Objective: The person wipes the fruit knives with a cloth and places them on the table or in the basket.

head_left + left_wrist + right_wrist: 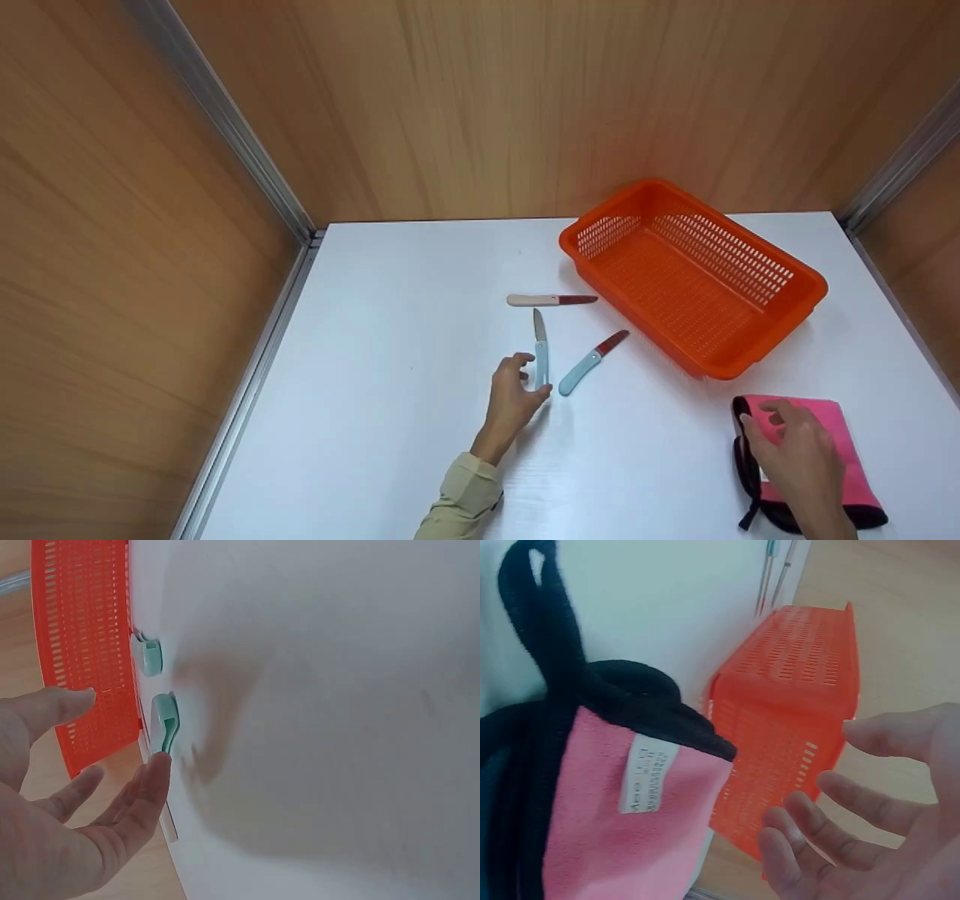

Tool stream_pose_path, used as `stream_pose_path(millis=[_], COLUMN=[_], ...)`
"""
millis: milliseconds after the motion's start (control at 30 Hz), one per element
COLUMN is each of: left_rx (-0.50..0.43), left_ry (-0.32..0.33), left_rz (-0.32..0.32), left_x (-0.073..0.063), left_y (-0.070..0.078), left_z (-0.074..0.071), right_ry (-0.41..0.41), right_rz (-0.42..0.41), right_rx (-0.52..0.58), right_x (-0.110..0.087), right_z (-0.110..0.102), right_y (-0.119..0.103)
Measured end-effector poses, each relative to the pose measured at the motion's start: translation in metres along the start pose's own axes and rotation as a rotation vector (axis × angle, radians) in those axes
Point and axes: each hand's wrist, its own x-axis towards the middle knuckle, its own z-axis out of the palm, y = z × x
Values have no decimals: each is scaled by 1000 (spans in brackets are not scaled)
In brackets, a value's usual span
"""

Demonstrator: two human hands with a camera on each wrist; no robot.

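the middle knife (pixel 541 347) is at frame centre, its handle toward the left hand (pixel 511 397), presumably to keep the hand off the blade. the left grip is wide beside the handle; contact cannot be confirmed. the right hand (pixel 804 454), grip wide and unloaded, is above the pink fabric item (pixel 829 417), lower right.
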Motion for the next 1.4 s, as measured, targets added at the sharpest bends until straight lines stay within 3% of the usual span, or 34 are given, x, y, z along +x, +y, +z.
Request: stream_pose_path(millis=[233, 467, 833, 1133, 1400], left_rx=[5, 30, -8, 38, 80], left_ry=[12, -1, -36, -56, -62], left_rz=[13, 5, -11, -26, -38], left_x=[3, 7, 11, 17, 21], left_y=[-3, -3, -3, -2, -6], left_z=[6, 10, 13, 14, 18], right_ry=[-102, -122, -230, -240, -228], right_rz=[92, 95, 111, 121, 46], right_rx=[-46, -112, -205, -227, -273], right_x=[5, 9, 13, 18, 20], right_z=[7, 15, 29, 38, 38], right_y=[8, 19, 29, 29, 29])
